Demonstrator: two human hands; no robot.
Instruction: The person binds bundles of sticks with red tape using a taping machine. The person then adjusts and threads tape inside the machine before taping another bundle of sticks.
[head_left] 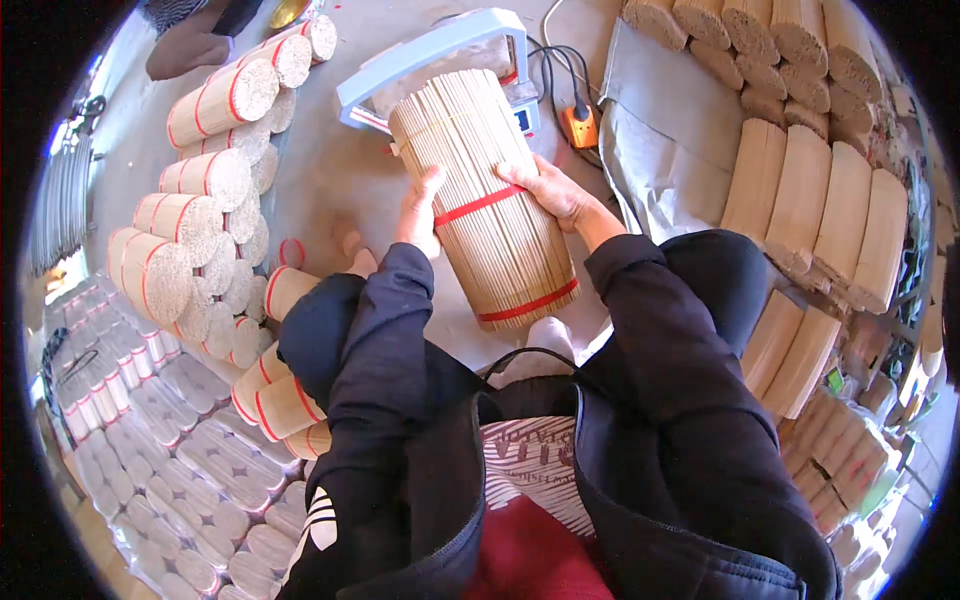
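A thick round bundle of thin wooden sticks [490, 240] slants in front of me, its far end tipped toward the upper left. One red band circles its middle and another its near end; the far part has a thin pale tie. My left hand [422, 212] grips the bundle's left side, thumb lying along the sticks. On the other side my right hand [552, 192] clasps it beside the middle red band. The fingers beneath are hidden. Just behind the bundle's far end stands a light-blue framed device [440, 52] with a small display, which looks like a scale.
Banded stick bundles [205, 178] are stacked at left, with plastic-wrapped bundles [190, 470] lower left. Unbanded bundles [800, 190] are piled at right beside a grey sheet [665, 125]. An orange power socket [580, 127] with black cables lies behind the device's right side. A loose red band [292, 252] lies near my left knee.
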